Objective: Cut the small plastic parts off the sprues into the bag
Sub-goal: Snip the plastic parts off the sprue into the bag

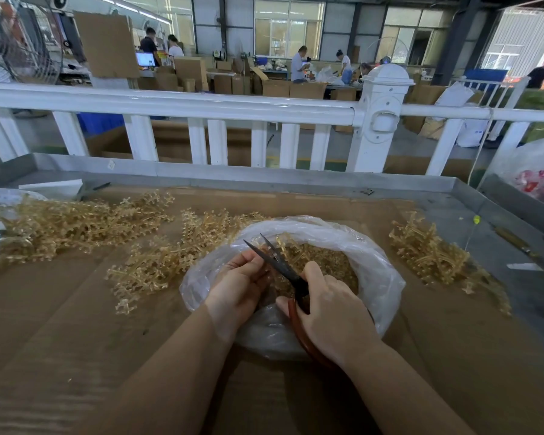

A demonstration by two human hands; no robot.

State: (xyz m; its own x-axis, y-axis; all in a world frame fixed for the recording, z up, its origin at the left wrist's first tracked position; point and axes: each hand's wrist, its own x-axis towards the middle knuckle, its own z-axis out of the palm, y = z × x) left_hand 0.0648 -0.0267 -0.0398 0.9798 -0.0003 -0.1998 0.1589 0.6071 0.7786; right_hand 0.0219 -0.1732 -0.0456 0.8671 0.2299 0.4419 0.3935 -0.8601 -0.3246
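The counter (76, 324), covered in brown cardboard, runs out of view at the bottom and left, and its grey metal rim (296, 180) closes the far side below a white fence (201, 105). Beyond the fence a workshop with stacked cartons and several people shows only blurred. A clear bag (380, 277) sits open at the middle of the counter, its near wall hidden under both hands; loose amber parts (333, 262) fill it, too small to tell apart. Heaps of amber sprues (76, 224) lie left of the bag, a second heap (427, 252) lies well apart on the right, with bare cardboard between and in front. The right hand (333, 312) grips the scissors (283, 265) by their red-brown handles, fingers curled round them, the lower loop partly hidden by the wrist; the dark blades stand apart over the bag. The left hand (242, 284) pinches a sprue piece (283, 246) at the blades, fingers clamped on it, though most of the piece is hidden behind the hand and blades
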